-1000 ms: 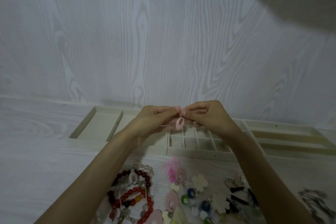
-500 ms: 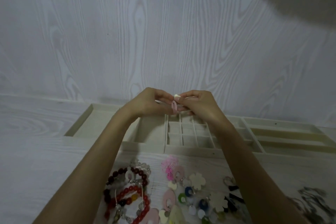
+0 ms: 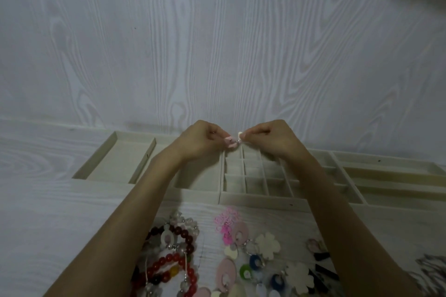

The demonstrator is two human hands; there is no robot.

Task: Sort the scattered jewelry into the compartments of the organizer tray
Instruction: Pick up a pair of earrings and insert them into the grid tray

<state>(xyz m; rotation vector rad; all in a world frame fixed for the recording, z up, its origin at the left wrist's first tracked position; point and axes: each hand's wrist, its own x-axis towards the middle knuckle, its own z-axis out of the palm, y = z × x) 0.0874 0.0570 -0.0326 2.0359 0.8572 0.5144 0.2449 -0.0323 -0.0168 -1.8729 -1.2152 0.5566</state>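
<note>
Both hands meet above the far row of small compartments of the cream organizer tray [image 3: 263, 200]. My left hand [image 3: 200, 140] and my right hand [image 3: 270, 138] each pinch an end of a small pink earring [image 3: 232, 144] that has a pale top piece. The earring hangs between the fingertips, just above the tray's back cells. Scattered jewelry lies in front of the tray: red bead bracelets [image 3: 173, 265], a pink lacy piece [image 3: 226, 220], pink oval earrings [image 3: 225, 273], cream flower earrings [image 3: 268, 246] and blue and green ring earrings [image 3: 254, 261].
The tray spans the table's width, with wide compartments at left [image 3: 120, 161] and long slots at right [image 3: 386, 176]. Behind it rises a white wood-grain wall [image 3: 217, 43]. Dark pieces [image 3: 323, 270] lie at the lower right by my forearm.
Both hands have moved away from me with the pink earring, from over the tray's near cells to over its far row. The camera has also tilted, shifting the scene down.
</note>
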